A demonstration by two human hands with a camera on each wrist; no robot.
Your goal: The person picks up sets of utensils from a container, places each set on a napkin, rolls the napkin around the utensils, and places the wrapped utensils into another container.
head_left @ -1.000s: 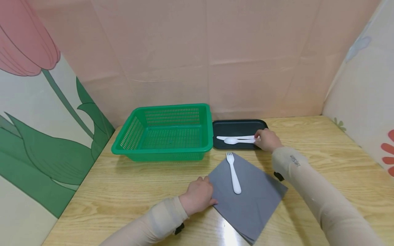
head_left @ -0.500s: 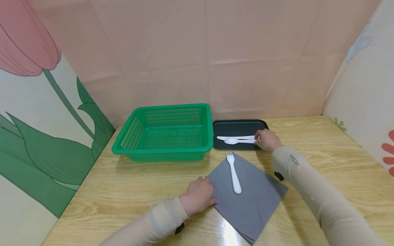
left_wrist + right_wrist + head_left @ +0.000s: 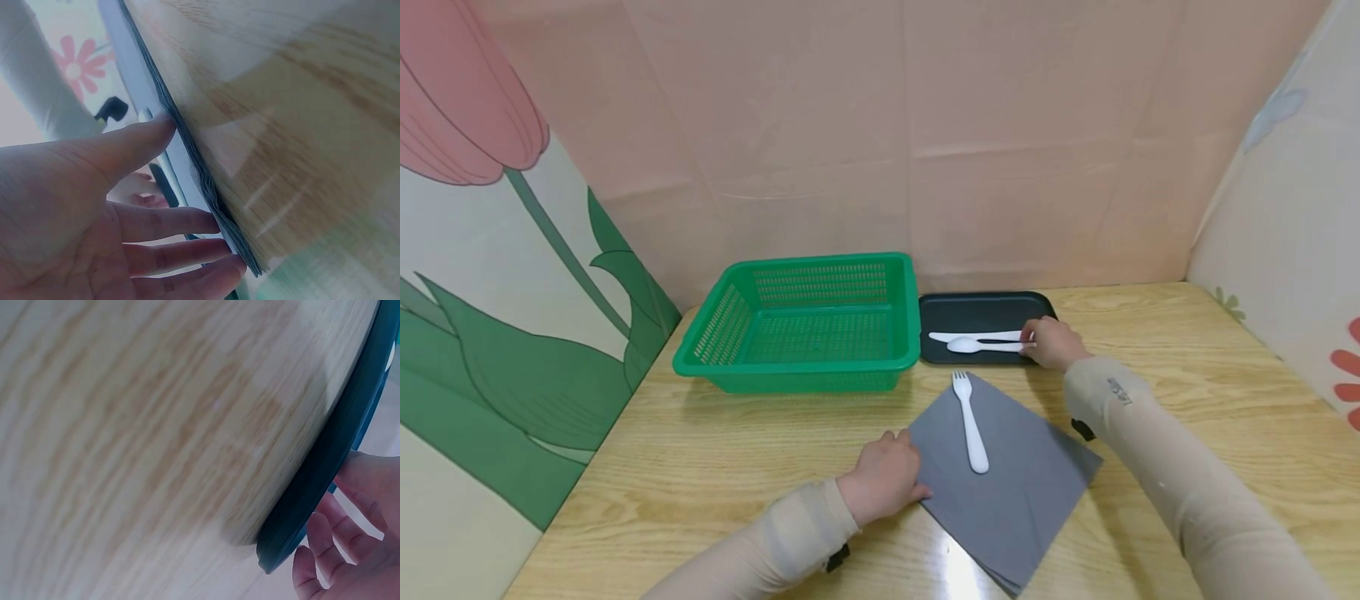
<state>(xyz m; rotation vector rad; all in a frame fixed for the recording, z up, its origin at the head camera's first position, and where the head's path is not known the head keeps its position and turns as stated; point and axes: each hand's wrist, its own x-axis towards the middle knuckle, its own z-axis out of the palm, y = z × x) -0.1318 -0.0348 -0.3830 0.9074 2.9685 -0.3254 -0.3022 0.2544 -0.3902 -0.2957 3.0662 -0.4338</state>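
In the head view my left hand [image 3: 884,477] rests at the left edge of a stack of grey paper napkins [image 3: 1007,508]. The left wrist view shows its thumb and nearly straight fingers [image 3: 169,222] touching the napkin stack's edge [image 3: 206,169]. A white plastic fork [image 3: 972,429] lies on the napkins, tines pointing away. At the black tray [image 3: 977,310], my right hand [image 3: 1052,342] pinches the handle of a white plastic spoon [image 3: 964,344]. Just behind the spoon lies a white plastic knife [image 3: 973,336], its right end hidden by the fingers.
A green perforated basket [image 3: 816,367] stands left of the tray, its rim against the tray's left side. Both stand near the pink back wall [image 3: 910,167] on the wood-grain table [image 3: 760,442]. Printed flower panels flank the table left and right.
Very little differs. The right hand and the spoon have shifted very slightly; the left hand, napkins and fork stay where they were.
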